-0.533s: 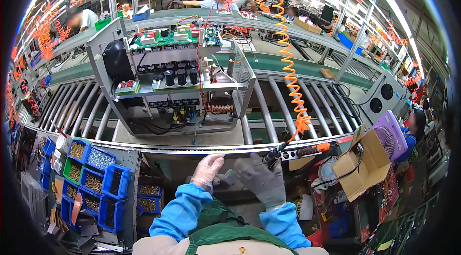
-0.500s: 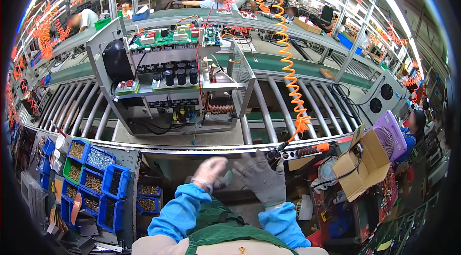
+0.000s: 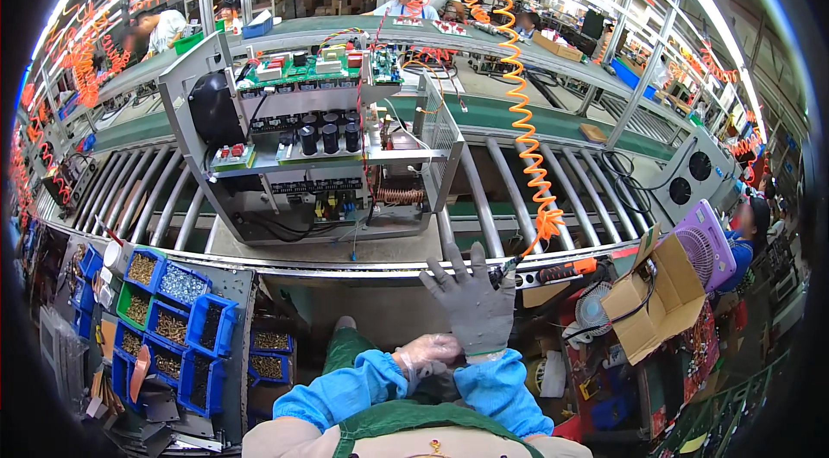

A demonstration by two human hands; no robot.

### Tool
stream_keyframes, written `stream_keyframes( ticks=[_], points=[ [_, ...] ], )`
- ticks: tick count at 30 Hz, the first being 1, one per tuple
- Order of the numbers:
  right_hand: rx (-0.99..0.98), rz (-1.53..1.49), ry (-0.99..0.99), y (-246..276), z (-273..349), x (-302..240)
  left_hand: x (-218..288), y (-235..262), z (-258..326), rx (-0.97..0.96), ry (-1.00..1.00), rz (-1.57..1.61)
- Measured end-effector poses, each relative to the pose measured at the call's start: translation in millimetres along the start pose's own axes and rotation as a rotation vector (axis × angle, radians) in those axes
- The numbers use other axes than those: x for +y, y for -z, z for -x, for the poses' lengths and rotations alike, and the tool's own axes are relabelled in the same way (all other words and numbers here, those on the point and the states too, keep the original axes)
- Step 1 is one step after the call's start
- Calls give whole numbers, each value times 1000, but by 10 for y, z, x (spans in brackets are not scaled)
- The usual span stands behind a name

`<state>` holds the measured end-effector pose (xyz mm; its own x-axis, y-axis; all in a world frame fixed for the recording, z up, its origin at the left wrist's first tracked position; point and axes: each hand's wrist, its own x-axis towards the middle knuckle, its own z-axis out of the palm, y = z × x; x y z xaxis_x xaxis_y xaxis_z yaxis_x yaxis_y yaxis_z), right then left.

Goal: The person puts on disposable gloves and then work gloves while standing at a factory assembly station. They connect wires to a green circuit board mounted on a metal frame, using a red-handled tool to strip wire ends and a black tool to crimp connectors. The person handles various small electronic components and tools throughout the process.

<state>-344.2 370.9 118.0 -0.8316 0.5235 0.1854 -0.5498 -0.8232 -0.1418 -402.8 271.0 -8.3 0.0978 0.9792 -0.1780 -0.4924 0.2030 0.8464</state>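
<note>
Head camera, looking down past the worker's bright blue sleeves (image 3: 505, 385): from beside the line I see the right hand (image 3: 481, 309) in a grey, close-fitting fabric glove (image 3: 485, 328), held up over the gap between the body and the roller conveyor (image 3: 475, 203), its fingers spread wide and gripping nothing. The left hand (image 3: 429, 353), in a thin, see-through glove, is at the grey glove's cuff by the wrist; its fingers are bent, but I cannot tell whether they pinch the fabric or merely rest beside it. To my eye, the step in hand is settling that glove, and a tug at the cuff would call for a firm pinch from the left while the right keeps its fingers straight. The glove's long axis runs from the cuff, nearest the body, out to the fingertips, which point away toward the conveyor and lean slightly left. Just beside it, on the right, is the orange-and-black handheld tool (image 3: 566, 270) along the front rail; ahead and to the left, an open grey metal chassis with green circuit boards (image 3: 311, 166) stands upright on the conveyor.
</note>
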Motion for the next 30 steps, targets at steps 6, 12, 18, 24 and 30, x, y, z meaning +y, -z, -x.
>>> stream_keyframes(
  ticks=[6,12,18,24,30],
  points=[
    [-66,11,-214,-130,54,115,94,-84,-145,110,44,-196],
    [-188,-48,-450,14,204,226,146,-165,-143,182,-39,-353],
    [208,469,-85,447,42,-161,413,-362,43,420,-73,-684],
    [617,930,188,728,-92,-130,485,-520,80,463,-590,-900],
    [177,1008,-168,659,146,-370,852,12,28,688,-357,-19]
  ],
)
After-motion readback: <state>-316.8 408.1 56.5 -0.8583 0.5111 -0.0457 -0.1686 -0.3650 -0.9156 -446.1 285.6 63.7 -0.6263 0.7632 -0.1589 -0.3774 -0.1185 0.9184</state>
